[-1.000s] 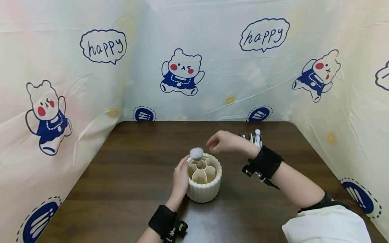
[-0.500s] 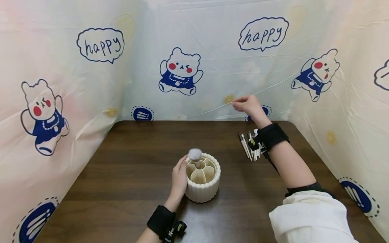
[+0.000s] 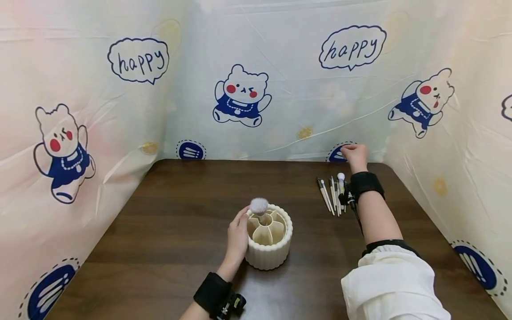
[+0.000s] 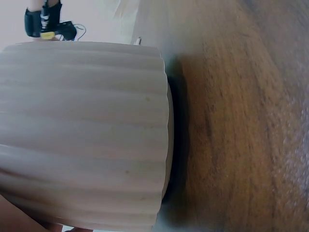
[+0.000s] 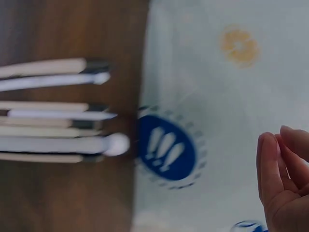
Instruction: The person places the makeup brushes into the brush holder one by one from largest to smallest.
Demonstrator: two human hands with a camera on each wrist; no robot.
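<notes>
One brush (image 3: 258, 205) stands in the ribbed holder (image 3: 269, 252), its fluffy head up, near the middle of the worktop (image 3: 168, 222). My left hand (image 3: 238, 237) still rests against the holder's left side, fingers laid along the ribbing, steadying it rather than clutching.

What changed is my right hand (image 3: 354, 154): a second ago it hung just above the holder, then swung up and away, and now it has dropped to the far right edge of the worktop, just beyond the row of loose brushes (image 3: 333, 192). In the right wrist view its fingers (image 5: 276, 174) are relaxed and hold nothing. I judge the first brush is placed and I am lining up for another.
</notes>
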